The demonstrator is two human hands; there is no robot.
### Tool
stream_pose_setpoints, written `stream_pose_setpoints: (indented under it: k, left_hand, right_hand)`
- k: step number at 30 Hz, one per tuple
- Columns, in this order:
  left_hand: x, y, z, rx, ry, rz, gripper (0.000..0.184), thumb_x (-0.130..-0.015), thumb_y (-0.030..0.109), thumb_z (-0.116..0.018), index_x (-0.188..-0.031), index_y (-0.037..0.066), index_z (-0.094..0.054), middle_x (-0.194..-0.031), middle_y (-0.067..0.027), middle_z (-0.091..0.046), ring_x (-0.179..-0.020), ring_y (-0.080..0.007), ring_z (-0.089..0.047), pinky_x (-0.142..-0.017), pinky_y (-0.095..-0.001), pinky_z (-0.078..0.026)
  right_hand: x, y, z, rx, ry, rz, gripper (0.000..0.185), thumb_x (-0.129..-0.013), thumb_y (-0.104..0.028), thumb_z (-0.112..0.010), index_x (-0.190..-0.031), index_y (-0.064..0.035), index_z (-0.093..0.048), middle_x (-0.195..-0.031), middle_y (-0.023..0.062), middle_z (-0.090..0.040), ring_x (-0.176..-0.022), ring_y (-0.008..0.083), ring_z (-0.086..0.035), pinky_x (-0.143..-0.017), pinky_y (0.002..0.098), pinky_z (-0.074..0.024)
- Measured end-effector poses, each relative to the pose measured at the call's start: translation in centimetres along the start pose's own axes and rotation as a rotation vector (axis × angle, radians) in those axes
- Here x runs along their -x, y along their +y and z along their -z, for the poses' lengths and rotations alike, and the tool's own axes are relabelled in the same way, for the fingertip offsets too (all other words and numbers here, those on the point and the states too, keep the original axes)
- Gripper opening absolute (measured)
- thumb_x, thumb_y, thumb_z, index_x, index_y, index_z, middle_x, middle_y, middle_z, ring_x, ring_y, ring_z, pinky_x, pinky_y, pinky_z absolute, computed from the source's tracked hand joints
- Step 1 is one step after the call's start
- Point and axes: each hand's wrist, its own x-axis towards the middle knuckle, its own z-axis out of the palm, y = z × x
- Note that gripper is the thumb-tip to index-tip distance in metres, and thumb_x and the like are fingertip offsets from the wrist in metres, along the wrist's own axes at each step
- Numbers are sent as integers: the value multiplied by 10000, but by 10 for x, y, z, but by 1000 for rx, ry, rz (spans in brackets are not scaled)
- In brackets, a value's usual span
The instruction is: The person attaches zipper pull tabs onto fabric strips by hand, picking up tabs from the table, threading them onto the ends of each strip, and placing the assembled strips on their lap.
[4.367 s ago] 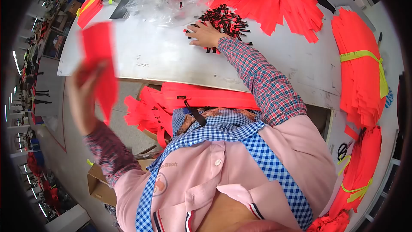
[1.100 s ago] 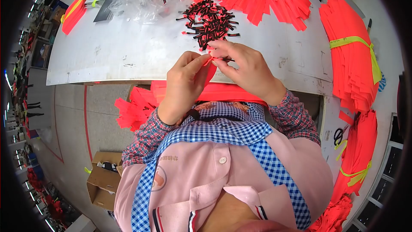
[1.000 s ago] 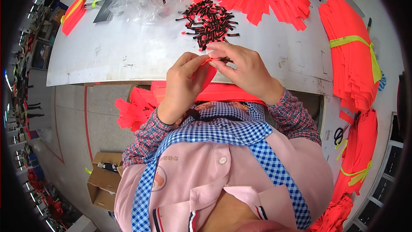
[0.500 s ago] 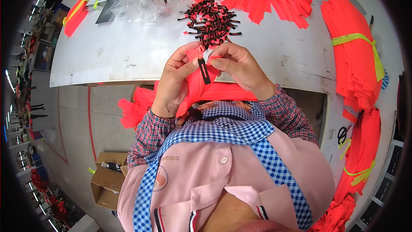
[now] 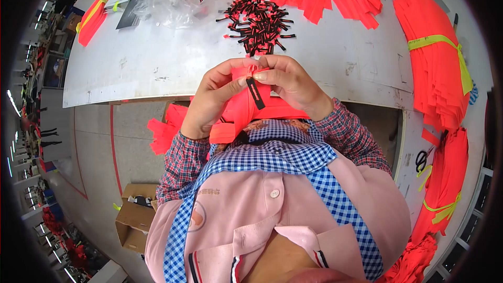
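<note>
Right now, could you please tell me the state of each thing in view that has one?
Left hand: pinching the red strip
Right hand: pinching the red strip too
Red strip: held, hanging below the hands
Black tab: hanging, tilted
Black tab heap: loose, unbound
Plastic bag: crumpled
Large red bundle: tied round
Small red bundle: tied round
Cardboard box: open
Scissors: open or shut unclear

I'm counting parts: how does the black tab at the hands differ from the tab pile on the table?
The black tab is one piece; the tab pile is many, jumbled. The black tab hangs at the left hand and right hand, in front of red fabric; the tab pile lies on the table. Both show black.
</note>
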Motion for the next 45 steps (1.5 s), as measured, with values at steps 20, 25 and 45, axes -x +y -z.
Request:
stream_pose_setpoints:
  k: [20,25,45]
  left_hand:
    - [7,11,10,-286,-27,-88,257,-848,-7,-648,-1105,-12,-629,-1014,-58,-666,-934,-114,-612,-835,-251,-490]
    - [8,9,16,-338,-48,-90,261,-846,-16,-648,-1106,-21,-631,-1024,-71,-667,-949,-121,-610,-846,-258,-492]
    - [22,15,-9,-822,114,-210,134,-821,-52,-650,-950,-26,-670,-839,-35,-654,-782,-92,-596,-701,-231,-479]
  right_hand:
    - [2,4,-8,175,-4,79,127,-903,-131,-615,-889,-5,-606,-802,-6,-593,-709,34,-507,-603,185,-401]
    - [2,2,-7,170,19,18,140,-902,-137,-629,-900,3,-615,-819,9,-614,-742,46,-539,-647,193,-436]
    - [3,6,-14,664,103,490,181,-791,-134,-756,-896,-29,-652,-823,32,-619,-747,109,-600,-645,244,-493]
